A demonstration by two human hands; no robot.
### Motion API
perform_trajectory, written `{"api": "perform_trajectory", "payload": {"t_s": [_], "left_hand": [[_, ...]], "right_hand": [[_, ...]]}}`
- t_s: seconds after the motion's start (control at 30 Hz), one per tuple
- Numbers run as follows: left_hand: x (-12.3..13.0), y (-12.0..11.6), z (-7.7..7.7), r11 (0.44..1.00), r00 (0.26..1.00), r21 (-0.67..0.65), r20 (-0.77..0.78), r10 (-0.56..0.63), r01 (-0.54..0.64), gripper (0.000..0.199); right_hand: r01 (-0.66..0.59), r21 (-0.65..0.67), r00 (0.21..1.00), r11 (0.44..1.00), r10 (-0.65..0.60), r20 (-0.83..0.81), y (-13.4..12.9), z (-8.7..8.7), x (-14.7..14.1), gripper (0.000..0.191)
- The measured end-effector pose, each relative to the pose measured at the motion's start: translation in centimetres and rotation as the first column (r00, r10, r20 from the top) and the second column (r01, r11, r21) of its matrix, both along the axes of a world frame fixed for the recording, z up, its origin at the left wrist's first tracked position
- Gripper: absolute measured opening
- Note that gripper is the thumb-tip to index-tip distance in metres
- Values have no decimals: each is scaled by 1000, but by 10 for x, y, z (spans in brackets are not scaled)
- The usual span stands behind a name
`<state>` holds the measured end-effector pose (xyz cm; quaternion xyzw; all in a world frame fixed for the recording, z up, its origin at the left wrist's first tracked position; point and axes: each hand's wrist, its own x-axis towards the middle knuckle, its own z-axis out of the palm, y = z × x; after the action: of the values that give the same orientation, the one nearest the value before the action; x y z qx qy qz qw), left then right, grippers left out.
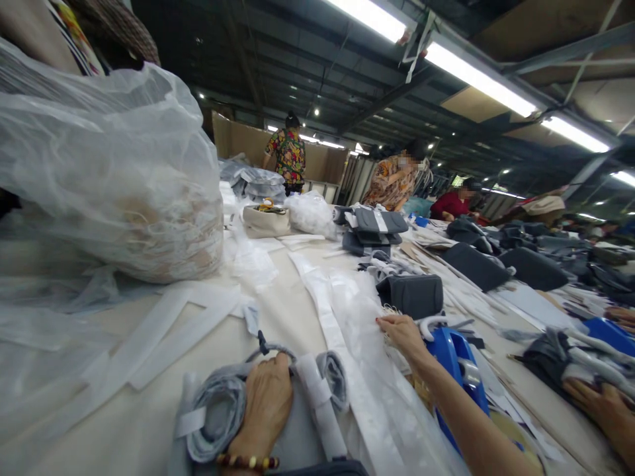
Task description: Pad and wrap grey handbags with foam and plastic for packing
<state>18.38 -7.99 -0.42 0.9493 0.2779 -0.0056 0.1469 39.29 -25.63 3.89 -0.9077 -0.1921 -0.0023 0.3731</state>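
A grey bag (310, 433) lies at the bottom of the view, with straps rolled up in clear plastic (217, 413) and a white-wrapped handle (317, 403) on it. My left hand (268, 400), a beaded bracelet at its wrist, rests on this bag with fingers curled at its thin grey top loop (285, 349). Farther right, my right hand (405, 338) reaches over clear plastic bags (354, 317). Its fingers are pinched together beside thin white strings (391, 309); what sits between the fingertips is hidden. Just beyond stands a dark grey bag (411, 295).
A large translucent sack (114, 172) fills the left. A blue tape dispenser (459, 370) stands by my right forearm. White foam strips (188, 324) and stacked dark bags (377, 228) cover parts of the table. A co-worker's hand (602, 403) handles a bag at right.
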Motion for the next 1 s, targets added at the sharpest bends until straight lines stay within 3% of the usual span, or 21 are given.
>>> {"api": "perform_trajectory", "payload": {"t_s": [0.13,0.23,0.33,0.43,0.5,0.6,0.67,0.7,0.73,0.8,0.87,1.0], "left_hand": [[-1,0,3,1000,1000,11,2,-11,11,36],[-2,0,4,999,999,22,2,-32,32,36],[-3,1,5,999,999,30,3,-43,43,36],[-4,1,7,998,999,34,14,-46,46,35],[-6,0,9,998,998,37,27,-51,50,34],[-8,0,12,997,997,37,42,-64,63,36],[-9,0,15,997,996,37,40,-74,72,37],[-9,0,17,996,996,37,36,-78,77,38],[-9,0,18,996,996,39,29,-84,82,38],[-8,2,21,995,995,41,9,-96,96,37],[-6,4,22,993,994,41,-17,-107,108,35],[-2,9,23,992,992,36,-56,-115,117,28]], "right_hand": [[75,214,990,974,-98,101,-6,30,-15,26],[93,431,986,898,-144,87,-8,60,-27,28],[88,574,995,814,-50,-82,-13,94,-40,33],[52,597,954,800,138,-268,-29,114,-66,27],[26,593,867,805,277,-414,-45,109,-94,21],[7,622,543,783,519,-660,-68,76,-137,20],[0,633,353,774,592,-724,-73,51,-159,39],[-8,645,300,764,617,-727,-72,41,-166,44],[-10,654,283,756,629,-724,-68,33,-171,46],[1,678,320,735,642,-697,-56,26,-175,41],[34,701,373,712,642,-670,-44,27,-173,36],[94,729,376,678,654,-656,-38,34,-157,46]]}}
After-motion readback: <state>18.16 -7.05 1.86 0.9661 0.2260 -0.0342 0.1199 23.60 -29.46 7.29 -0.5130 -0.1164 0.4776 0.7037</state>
